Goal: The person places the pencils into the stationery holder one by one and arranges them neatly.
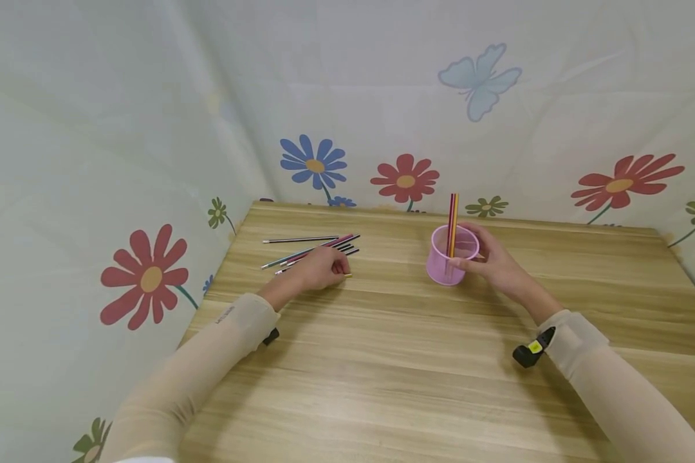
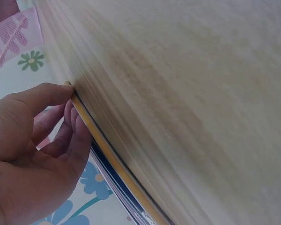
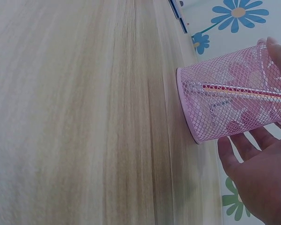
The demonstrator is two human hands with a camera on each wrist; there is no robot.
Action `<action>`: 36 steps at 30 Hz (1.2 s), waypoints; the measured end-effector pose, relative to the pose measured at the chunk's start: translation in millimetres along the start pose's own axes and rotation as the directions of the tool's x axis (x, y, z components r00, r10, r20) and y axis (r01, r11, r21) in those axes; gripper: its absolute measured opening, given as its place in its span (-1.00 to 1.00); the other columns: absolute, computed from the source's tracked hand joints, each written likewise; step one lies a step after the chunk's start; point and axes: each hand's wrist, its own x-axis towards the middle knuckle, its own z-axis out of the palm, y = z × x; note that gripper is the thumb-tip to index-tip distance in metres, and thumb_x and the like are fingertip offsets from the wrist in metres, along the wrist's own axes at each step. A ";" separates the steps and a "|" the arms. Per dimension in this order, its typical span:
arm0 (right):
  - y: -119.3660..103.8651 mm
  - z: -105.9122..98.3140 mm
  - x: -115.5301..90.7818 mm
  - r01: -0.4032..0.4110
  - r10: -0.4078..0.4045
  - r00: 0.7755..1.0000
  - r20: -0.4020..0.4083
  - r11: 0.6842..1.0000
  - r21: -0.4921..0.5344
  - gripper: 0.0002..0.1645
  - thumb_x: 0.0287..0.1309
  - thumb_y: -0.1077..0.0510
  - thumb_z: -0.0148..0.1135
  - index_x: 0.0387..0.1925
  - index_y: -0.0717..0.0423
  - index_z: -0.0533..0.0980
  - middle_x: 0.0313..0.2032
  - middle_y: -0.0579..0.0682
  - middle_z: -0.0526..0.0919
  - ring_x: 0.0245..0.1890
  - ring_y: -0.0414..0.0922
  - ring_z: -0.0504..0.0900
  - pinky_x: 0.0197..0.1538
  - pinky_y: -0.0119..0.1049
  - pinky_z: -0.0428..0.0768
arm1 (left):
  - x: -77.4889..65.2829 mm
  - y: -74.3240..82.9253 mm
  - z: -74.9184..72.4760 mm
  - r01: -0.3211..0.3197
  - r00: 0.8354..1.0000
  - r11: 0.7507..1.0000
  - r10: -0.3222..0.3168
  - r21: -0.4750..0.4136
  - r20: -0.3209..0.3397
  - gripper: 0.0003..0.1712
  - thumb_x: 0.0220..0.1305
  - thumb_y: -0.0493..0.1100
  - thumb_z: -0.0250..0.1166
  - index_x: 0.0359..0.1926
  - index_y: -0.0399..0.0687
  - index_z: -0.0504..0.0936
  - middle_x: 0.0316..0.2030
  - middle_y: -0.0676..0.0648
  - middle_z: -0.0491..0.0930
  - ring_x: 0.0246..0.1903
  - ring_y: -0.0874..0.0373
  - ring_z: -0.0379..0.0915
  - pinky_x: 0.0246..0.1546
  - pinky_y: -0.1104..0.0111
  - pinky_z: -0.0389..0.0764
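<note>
Toward the far left of the wooden tabletop (image 1: 347, 366): left hand (image 1: 320, 267) in a narrow pinch on the end of a yellow pencil (image 2: 110, 147) — just beside a loose spread of pencils (image 1: 301, 253), several dark. Farther right, near the far edge: right hand (image 1: 500, 270) curled round the rim of a pink mesh cup (image 1: 438, 265) — upright, red and yellow pencils (image 1: 453, 222) standing inside. Behind: flower-printed backdrop (image 1: 347, 96).

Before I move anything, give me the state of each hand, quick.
Left hand: fingers pinching one end of a yellow pencil.
Right hand: holding the pink mesh pencil cup, fingers curled round its side.
</note>
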 end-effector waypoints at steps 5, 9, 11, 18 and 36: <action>-0.6 -1.2 0.4 -0.007 0.007 1.000 -0.005 1.000 -0.006 0.00 0.33 0.25 0.46 0.63 0.08 0.13 0.44 0.23 0.38 0.45 0.23 0.38 0.30 -0.41 0.52 | 2.5 -2.0 1.6 0.002 1.000 1.000 -0.002 0.014 -0.009 -0.94 0.39 -0.30 0.38 -0.18 -0.07 0.74 -0.29 0.04 0.68 -0.25 0.20 0.57 -0.13 0.34 0.64; -1.7 -1.5 0.6 -0.010 0.010 1.000 -0.011 1.000 -0.012 -0.01 0.33 0.24 0.46 0.63 0.07 0.13 0.43 0.23 0.39 0.46 0.23 0.37 0.31 -0.39 0.51 | 3.0 -2.2 2.1 0.002 1.000 1.000 -0.002 0.016 -0.023 -0.94 0.37 -0.30 0.40 -0.19 -0.06 0.73 -0.30 0.04 0.67 -0.26 0.20 0.56 -0.14 0.34 0.63; -2.4 -1.4 0.4 -0.009 0.009 1.000 -0.011 1.000 -0.019 -0.01 0.33 0.24 0.46 0.63 0.07 0.13 0.44 0.22 0.39 0.46 0.23 0.37 0.31 -0.37 0.51 | 3.0 -1.7 2.2 0.002 1.000 1.000 -0.002 0.017 -0.028 -0.94 0.36 -0.30 0.40 -0.20 -0.06 0.73 -0.30 0.04 0.67 -0.26 0.20 0.57 -0.14 0.34 0.64; -5.7 -0.9 0.1 -0.016 0.016 1.000 -0.004 1.000 -0.026 0.00 0.35 0.23 0.45 0.64 0.06 0.12 0.44 0.22 0.39 0.46 0.21 0.38 0.42 -0.07 0.46 | 2.8 -3.3 2.1 0.013 1.000 1.000 -0.013 0.013 -0.026 -0.93 0.34 -0.29 0.39 -0.19 -0.05 0.72 -0.28 0.04 0.68 -0.25 0.20 0.57 -0.13 0.34 0.64; 3.8 1.1 -1.5 0.002 -0.002 1.000 0.012 0.999 0.038 -0.04 0.35 0.26 0.43 0.62 0.08 0.14 0.43 0.23 0.39 0.40 0.28 0.44 0.27 -0.42 0.53 | 0.3 -2.8 2.4 0.001 1.000 1.000 -0.001 0.017 0.009 -0.95 0.35 -0.27 0.40 -0.18 -0.07 0.72 -0.27 0.04 0.67 -0.23 0.20 0.57 -0.11 0.33 0.64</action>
